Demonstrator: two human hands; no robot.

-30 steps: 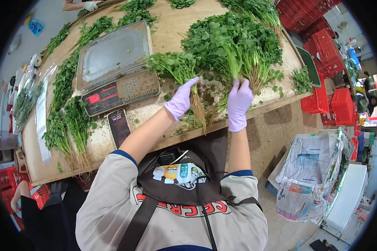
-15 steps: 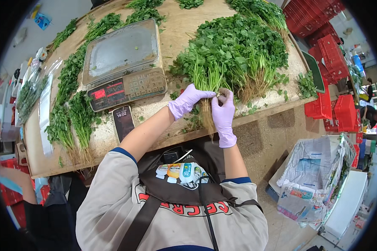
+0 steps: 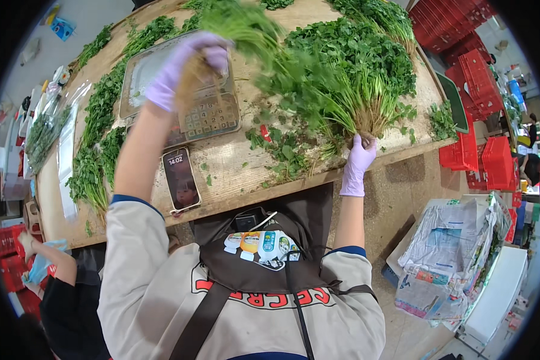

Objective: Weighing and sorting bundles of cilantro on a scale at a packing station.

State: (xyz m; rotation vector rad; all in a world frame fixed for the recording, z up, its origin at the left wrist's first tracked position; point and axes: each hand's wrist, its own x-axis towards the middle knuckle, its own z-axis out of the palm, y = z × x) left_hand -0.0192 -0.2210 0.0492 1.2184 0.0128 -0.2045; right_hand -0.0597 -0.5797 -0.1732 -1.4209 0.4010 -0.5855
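- A bunch of leafy green herbs (image 3: pixel 246 30) is held up by the left hand (image 3: pixel 183 69), in a lilac glove, above the weighing scale (image 3: pixel 213 114) near the far left part of the wooden worktop (image 3: pixel 240 174); the fingers are closed tight around the pale root end, and the leafy end trails toward the far edge.
- The right hand (image 3: pixel 360 159), gloved likewise, is pressed at the near right edge of the worktop, its fingers curled into the root ends of the big herb pile (image 3: pixel 348 78); whether a stem bundle is actually pinched cannot be told, since the fingertips are buried.
- The bunch is judged light, limp and easily bruised: the leaves are soft and would tear or shed if squeezed, and loose sprigs are already scattered near the near edge.
- The firmest hold is judged to be at the stems just above the roots, where they lie gathered and stiffest; the roots may be damp or gritty, so a full wrap is safer than a pinch.
- The raised bunch is blurred, so its tie, if any, cannot be made out.
- The scale's pan is partly covered by the left hand and the bunch; a phone (image 3: pixel 181 180) lies just beside the scale toward the near edge.
- Rows of bundled herbs (image 3: pixel 96 150) along the left edge bend with the lens, and their count is unclear.
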